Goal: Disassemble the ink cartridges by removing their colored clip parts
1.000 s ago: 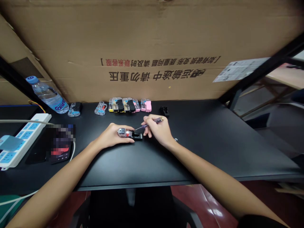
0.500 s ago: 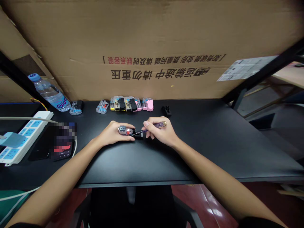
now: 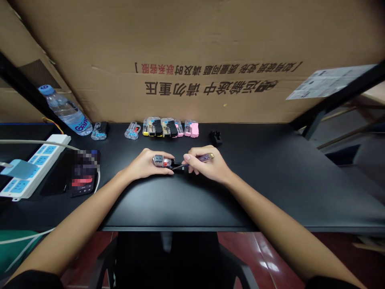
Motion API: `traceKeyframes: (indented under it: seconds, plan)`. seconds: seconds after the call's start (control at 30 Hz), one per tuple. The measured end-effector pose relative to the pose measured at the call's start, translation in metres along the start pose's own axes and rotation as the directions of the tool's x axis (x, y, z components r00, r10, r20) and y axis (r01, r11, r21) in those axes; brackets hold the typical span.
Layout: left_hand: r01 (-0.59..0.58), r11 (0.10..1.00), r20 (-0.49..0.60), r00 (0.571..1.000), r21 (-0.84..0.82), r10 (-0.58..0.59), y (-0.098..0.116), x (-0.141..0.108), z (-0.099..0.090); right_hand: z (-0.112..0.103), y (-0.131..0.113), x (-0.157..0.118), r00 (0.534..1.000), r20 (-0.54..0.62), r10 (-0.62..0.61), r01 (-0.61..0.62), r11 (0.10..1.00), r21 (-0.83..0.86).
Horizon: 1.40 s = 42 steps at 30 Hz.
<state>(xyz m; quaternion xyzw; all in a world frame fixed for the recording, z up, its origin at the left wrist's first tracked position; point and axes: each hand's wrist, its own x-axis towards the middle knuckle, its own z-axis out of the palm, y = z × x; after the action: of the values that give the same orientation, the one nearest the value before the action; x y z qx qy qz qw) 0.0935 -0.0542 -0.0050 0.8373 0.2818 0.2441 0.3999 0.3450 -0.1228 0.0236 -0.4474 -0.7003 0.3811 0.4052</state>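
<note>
My left fingers (image 3: 164, 171) are pinching a small clear case (image 3: 162, 161) between thumb and forefinger, and my right fingers (image 3: 189, 159) are closed round a slim screwdriver (image 3: 206, 157), its shaft slanting left and down toward my left thumb. The biggest thing before me is the cardboard sheet (image 3: 195, 36), standing along the back with its printing upside down. Below it spreads the black counter (image 3: 192, 208), and I have the clear case over its middle, between my two hands. A black chair (image 3: 165, 261) shows beneath the front edge. Off to my left lies a white power strip (image 3: 33, 178), with a tilted water bottle (image 3: 69, 112) beyond it and a dark phone (image 3: 81, 188), partly blurred, beside it. Along the back I see a row of yellow, black and pink clear-bodied units (image 3: 155, 127), with a clear one showing red (image 3: 132, 131) to their left and a black-and-clear one (image 3: 100, 131) near the bottle. To the right of the row sits a loose black piece (image 3: 215, 137). Smallest is the dark end (image 3: 179, 167) poking from my clear case, near the screwdriver's tip; I cannot tell whether the two touch.
</note>
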Motion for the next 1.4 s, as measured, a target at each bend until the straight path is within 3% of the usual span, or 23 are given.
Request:
traceKeyframes:
  seconds: [0.13, 0.37, 0.73, 1.0, 1.27, 1.4]
  plan:
    - [-0.011, 1.000, 0.002, 1.000, 0.007, 0.011, 0.000, 0.000, 0.000, 0.003, 0.001, 0.000, 0.999, 0.010, -0.039, 0.039, 0.999, 0.005]
    - [-0.034, 0.999, -0.023, 0.999, 0.025, 0.035, 0.002, 0.000, 0.001, 0.001, -0.001, 0.000, 0.996, -0.080, -0.030, 0.031, 0.999, 0.013]
    - [0.010, 0.999, -0.065, 0.998, -0.034, -0.013, 0.004, 0.000, 0.006, 0.002, -0.001, 0.000, 0.996, -0.057, -0.074, 0.074, 0.997, -0.008]
    - [0.001, 0.999, -0.087, 0.996, -0.046, -0.005, 0.004, 0.000, 0.008, 0.006, -0.001, 0.000, 0.997, -0.072, 0.008, -0.005, 0.999, 0.048]
    - [-0.013, 1.000, -0.061, 0.998, -0.026, 0.011, 0.003, 0.001, 0.008, 0.006, 0.001, -0.002, 0.985, 0.012, -0.175, 0.175, 0.979, -0.107]
    - [-0.019, 1.000, -0.074, 0.997, 0.003, 0.020, 0.002, 0.002, 0.008, 0.011, 0.001, -0.001, 0.997, -0.040, -0.058, 0.057, 0.997, -0.043]
